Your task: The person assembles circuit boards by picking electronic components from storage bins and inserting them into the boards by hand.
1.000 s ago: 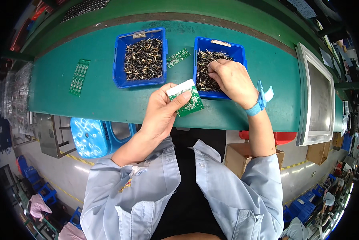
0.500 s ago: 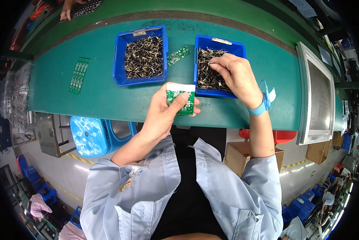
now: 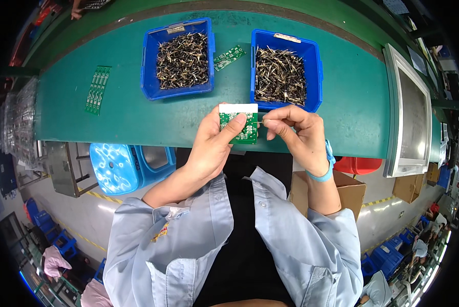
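My left hand (image 3: 211,140) grips a green circuit board (image 3: 247,134) with a white strip along its far edge, thumb on top and fingers beneath. At the board's right edge, my right hand (image 3: 305,134) pinches a small leaded electronic component (image 3: 260,122) between thumb and forefinger. Only its thin lead shows, pointing at the board; whether it touches is too small to tell. Beyond my hands stand a left blue bin (image 3: 150,59) and a right blue bin (image 3: 314,64). Both hold heaps of small black components (image 3: 279,77) with pale metal leads. A blue wrist strap (image 3: 325,171) circles my right wrist.
Another green circuit board (image 3: 229,58) lies between the bins, and a green board panel (image 3: 98,89) lies farther left. A pale-framed panel (image 3: 416,110) stands at the table's right end. Below the edge are a blue stool (image 3: 111,169) and a cardboard box (image 3: 349,194).
My right hand has left the right bin and come toward me to the board's right side, pinching a component. The board in my left hand has shifted slightly right.
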A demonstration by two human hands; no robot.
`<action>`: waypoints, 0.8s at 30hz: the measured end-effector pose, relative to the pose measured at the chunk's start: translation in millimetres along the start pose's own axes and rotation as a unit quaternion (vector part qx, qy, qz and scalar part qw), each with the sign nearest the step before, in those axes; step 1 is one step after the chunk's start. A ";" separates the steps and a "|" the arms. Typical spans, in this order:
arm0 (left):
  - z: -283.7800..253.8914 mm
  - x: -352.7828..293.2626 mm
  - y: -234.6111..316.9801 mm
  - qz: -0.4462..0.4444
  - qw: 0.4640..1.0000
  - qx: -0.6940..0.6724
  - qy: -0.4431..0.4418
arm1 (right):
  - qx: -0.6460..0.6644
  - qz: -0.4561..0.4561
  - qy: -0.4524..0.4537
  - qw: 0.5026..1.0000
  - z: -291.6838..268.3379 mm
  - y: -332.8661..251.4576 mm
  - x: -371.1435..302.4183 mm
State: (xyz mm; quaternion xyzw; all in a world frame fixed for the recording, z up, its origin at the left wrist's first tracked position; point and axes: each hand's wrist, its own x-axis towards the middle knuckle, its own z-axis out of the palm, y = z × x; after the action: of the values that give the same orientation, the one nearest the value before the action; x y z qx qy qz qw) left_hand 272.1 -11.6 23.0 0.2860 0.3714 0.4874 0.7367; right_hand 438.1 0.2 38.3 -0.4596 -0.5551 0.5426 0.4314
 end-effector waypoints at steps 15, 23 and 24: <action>1.6 2.1 -8.0 0.041 0.999 0.010 -0.001 | 0.076 0.032 0.032 0.996 14.9 13.2 -7.9; -0.5 1.9 -6.2 0.020 1.000 -0.017 -0.007 | 0.194 0.063 0.016 0.979 15.5 15.7 -8.0; -1.7 1.9 -7.3 0.024 1.000 -0.013 -0.008 | 0.209 0.063 0.010 0.976 15.2 17.5 -8.1</action>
State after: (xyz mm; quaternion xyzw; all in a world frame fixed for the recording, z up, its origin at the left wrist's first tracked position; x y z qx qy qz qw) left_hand 274.9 -12.5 15.8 0.2892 0.3528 0.5072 0.7312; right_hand 425.6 -11.0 20.3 -0.3984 -0.3949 0.6684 0.4884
